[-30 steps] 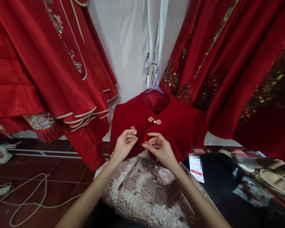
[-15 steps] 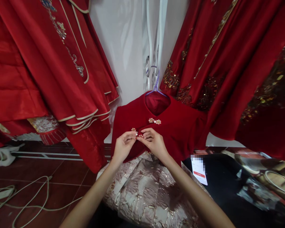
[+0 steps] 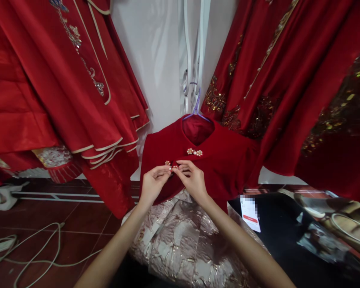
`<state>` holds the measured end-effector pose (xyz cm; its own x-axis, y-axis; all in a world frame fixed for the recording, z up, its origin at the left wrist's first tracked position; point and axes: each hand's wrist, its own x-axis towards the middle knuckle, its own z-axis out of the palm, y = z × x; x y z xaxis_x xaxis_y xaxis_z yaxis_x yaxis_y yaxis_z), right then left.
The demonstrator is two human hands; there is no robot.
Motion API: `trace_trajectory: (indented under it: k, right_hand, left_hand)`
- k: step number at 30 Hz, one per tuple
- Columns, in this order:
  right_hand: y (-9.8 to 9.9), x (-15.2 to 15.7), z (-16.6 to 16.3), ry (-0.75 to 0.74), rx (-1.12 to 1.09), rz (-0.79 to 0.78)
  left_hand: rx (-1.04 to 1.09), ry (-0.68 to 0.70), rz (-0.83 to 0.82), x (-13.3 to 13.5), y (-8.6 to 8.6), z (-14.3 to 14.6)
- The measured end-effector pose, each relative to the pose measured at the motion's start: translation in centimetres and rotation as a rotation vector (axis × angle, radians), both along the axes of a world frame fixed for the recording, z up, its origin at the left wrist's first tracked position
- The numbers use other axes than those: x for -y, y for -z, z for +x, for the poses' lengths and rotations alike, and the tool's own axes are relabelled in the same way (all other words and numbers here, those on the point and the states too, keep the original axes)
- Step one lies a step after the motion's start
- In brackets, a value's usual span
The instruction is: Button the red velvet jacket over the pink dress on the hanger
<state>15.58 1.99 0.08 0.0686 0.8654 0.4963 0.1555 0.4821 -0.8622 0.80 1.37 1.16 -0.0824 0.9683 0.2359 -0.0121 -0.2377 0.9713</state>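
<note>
A short red velvet jacket [image 3: 225,160] hangs on a purple hanger [image 3: 196,108] in front of me, over a pale pink brocade skirt [image 3: 180,240]. Its upper pearl clasp [image 3: 195,152] is joined. My left hand [image 3: 151,184] pinches the left half of the lower pearl clasp [image 3: 168,163] with fingers closed. My right hand [image 3: 192,180] pinches the right half, pressed against the left one. The two jacket edges meet between my fingertips.
Red satin embroidered garments [image 3: 63,80] hang at left, and more garments [image 3: 288,80] with gold embroidery hang at right. A white tag [image 3: 250,211] dangles by the jacket. White cables [image 3: 33,248] lie on the red tiled floor. A black surface [image 3: 288,236] with clutter is at right.
My hands moved up and together, bringing the two halves of the lower clasp from apart to touching. The jacket front has closed between them.
</note>
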Motion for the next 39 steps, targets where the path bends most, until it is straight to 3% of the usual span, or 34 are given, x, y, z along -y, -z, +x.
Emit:
trace_trajectory:
  k: [11, 18, 24, 29, 33, 39]
  right_hand:
    - [-0.2, -0.2, -0.6, 0.059, 0.056, 0.069]
    - [-0.6, -0.7, -0.4, 0.05, 0.091, 0.034]
    - [0.0, 1.0, 2.5, -0.109, 0.128, -0.086]
    - [1.9, 2.9, 5.6, -0.08, 0.182, -0.192]
    - [2.5, 3.4, 5.7, -0.05, 0.35, -0.18]
    - [3.4, 3.8, 3.9, 0.098, 0.714, 0.018]
  left_hand:
    - [-0.015, -0.025, 0.023, -0.8, 0.5, 0.0]
    - [-0.156, 0.071, 0.078, -1.2, -0.4, -0.5]
    - [-0.278, 0.101, 0.077, -0.8, 0.5, -1.6]
    - [-0.386, 0.126, 0.056, -0.9, 0.8, -2.6]
    - [-0.65, 0.155, 0.087, 0.1, 0.0, -2.0]
    - [-1.23, 0.057, 0.033, 3.6, -0.5, -0.2]
